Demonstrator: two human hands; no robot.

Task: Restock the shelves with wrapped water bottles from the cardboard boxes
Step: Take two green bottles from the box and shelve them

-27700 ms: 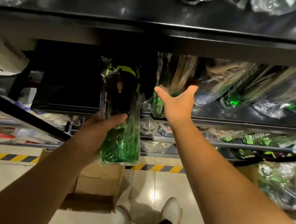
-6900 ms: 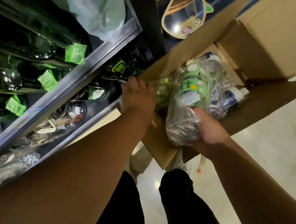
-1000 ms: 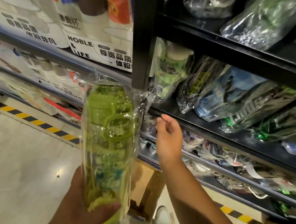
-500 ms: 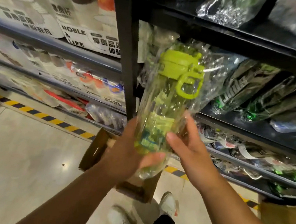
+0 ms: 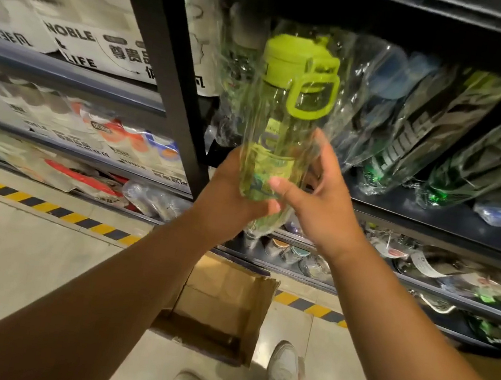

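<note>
A clear green water bottle (image 5: 280,119) with a lime lid and loop handle, wrapped in clear plastic, stands upright in front of the black shelf (image 5: 433,217). My left hand (image 5: 235,194) grips its base from the left. My right hand (image 5: 316,196) holds the lower part from the right, thumb across the front. The bottle's top is level with the left end of the shelf opening. An open cardboard box (image 5: 221,309) sits on the floor below my arms.
Several wrapped dark and green bottles (image 5: 429,135) lean along the shelf to the right. A black upright post (image 5: 166,73) stands left of the bottle. Boxed goods (image 5: 69,42) fill the left shelving. Lower shelves (image 5: 424,281) hold more wrapped items. Yellow-black tape (image 5: 45,208) marks the floor.
The bottle has risen and moved closer to the shelf opening. Both hands now clasp its lower part, the right hand more firmly than half a second ago.
</note>
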